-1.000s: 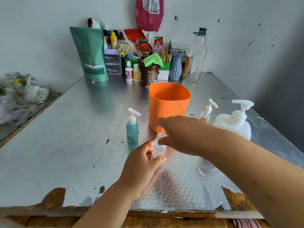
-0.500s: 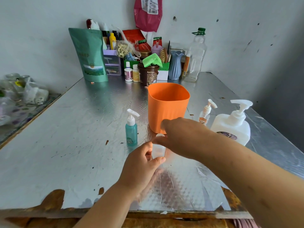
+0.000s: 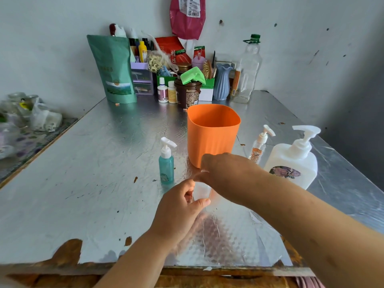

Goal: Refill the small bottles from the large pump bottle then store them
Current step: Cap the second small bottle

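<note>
Down at the front of the surface (image 3: 83, 183) we've got both hands on one small clear bottle (image 3: 201, 191), standing just ahead of the orange cup (image 3: 212, 138). Our left hand (image 3: 178, 210) curls round the bottle's lower body, thumb in front and fingers (image 3: 188, 189) wrapped behind, closed snugly on it. Our right hand (image 3: 226, 173) comes across from the right and covers the bottle's top, fingertips pinched down on it; what sits under them we can't make out.

Just left of the cup stands a small teal pump bottle (image 3: 166, 165), upright, nozzle pointing right. Right of the cup we see a small pump bottle with a cartoon label (image 3: 257, 150), partly hidden behind our right wrist, and beside it the large white pump bottle (image 3: 295, 163) with a floral sticker, upright and untouched.

That surface is silvery embossed foil, scuffed, and torn along the near edge so brown wood shows. Along the back wall there's a crowd of things: a green pouch (image 3: 113, 69), a brown tub (image 3: 187, 93) with a green cloth (image 3: 193, 75) on it, a blue ribbed vase (image 3: 222, 83), and a clear plastic bottle with a green cap (image 3: 248, 67). A pink bag (image 3: 187, 15) hangs on the pale, marked wall. Off to the left sits a heap of plastic bags (image 3: 31, 113).
</note>
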### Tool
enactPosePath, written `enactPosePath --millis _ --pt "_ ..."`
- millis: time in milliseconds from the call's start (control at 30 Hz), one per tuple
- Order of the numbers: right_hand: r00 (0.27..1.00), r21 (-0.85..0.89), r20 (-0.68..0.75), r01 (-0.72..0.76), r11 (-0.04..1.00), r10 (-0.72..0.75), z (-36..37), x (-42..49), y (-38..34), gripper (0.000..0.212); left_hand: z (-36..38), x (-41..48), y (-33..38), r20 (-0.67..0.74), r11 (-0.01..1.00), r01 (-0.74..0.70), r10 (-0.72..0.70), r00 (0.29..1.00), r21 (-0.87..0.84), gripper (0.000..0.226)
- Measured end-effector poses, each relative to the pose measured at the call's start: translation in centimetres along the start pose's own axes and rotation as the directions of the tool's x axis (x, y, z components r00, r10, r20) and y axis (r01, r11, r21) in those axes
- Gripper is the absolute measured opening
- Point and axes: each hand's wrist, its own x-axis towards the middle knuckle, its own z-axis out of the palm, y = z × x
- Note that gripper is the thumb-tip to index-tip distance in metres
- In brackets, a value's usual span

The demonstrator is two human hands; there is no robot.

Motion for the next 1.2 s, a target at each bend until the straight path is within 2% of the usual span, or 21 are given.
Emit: enactPosePath --millis 100,233,433,567,667,1200 --pt "1.000 -0.005 -0.012 -0.011 1.000 0.011 -0.2 0.0 0.0 0.041 0.0 0.0 0.0 0.006 1.000 0.008 -0.008 1.000 -0.006 0.042" --pt "0.997 0.000 0.002 0.071 0.997 -0.071 -0.1 -0.2 0.3 0.031 0.0 0.0 0.0 0.011 1.000 0.014 -0.014 1.000 -0.010 0.054" --pt "0.999 0.034 0.007 0.050 0.998 -0.050 0.1 0.1 0.3 0.030 -0.1 -0.1 0.2 0.012 0.999 0.037 -0.036 0.999 -0.031 0.049" --pt "0.994 0.042 0.011 0.106 0.994 -0.106 0.0 0.1 0.7 0.030 -0.2 -0.1 0.4 0.038 0.999 0.025 -0.024 0.999 -0.035 0.041" --pt "0.993 0.045 0.023 0.111 0.993 -0.112 0.1 0.1 0.8 0.027 -0.1 -0.1 0.3 0.036 0.999 0.025 -0.024 0.999 -0.022 0.049" --pt "0.993 0.054 -0.098 0.076 0.996 -0.070 1.5 -0.2 0.3 0.025 -0.1 0.0 0.4 0.041 0.997 0.038 -0.041 0.998 0.063 0.040"
